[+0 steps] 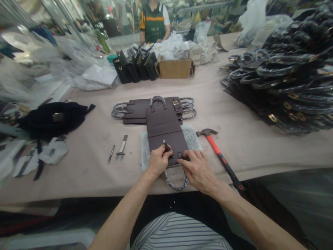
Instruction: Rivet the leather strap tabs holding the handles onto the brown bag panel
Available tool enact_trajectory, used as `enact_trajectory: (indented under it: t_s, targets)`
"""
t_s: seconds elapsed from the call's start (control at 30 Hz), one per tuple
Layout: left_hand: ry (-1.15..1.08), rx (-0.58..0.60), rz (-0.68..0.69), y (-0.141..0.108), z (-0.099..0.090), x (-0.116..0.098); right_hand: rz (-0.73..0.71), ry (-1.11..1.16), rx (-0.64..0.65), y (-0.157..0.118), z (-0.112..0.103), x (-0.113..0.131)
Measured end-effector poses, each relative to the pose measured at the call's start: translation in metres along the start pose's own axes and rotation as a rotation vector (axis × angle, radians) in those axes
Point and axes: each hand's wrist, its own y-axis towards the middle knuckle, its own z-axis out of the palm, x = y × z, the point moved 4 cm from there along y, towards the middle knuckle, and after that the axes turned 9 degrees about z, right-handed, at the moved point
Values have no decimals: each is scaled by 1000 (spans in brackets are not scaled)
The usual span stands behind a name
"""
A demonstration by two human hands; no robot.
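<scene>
Brown handbag panel (163,121): seemed light, fairly stiff, best held by edges. Left hand (159,160): pinched dark rod-shaped tool (165,144). Right hand (199,170): touched panel's near corner, grip unclear.

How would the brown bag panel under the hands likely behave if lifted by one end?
The brown bag panel would probably fold at the line crossing its middle rather than stay flat. It looks thin and broad, so likely light for its size. Its far handle and near handle may feel slippery, wrapped in what looks like clear plastic.
</scene>
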Motion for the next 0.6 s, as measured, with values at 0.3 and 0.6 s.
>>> enact_trajectory:
  t_s: [0.3,0.6]
  targets:
    - [29,-45,43,-7,2,1,61,-10,83,9,35,-3]
    - [167,-103,120,13,2,-31,39,13,-129,5,36,-24]
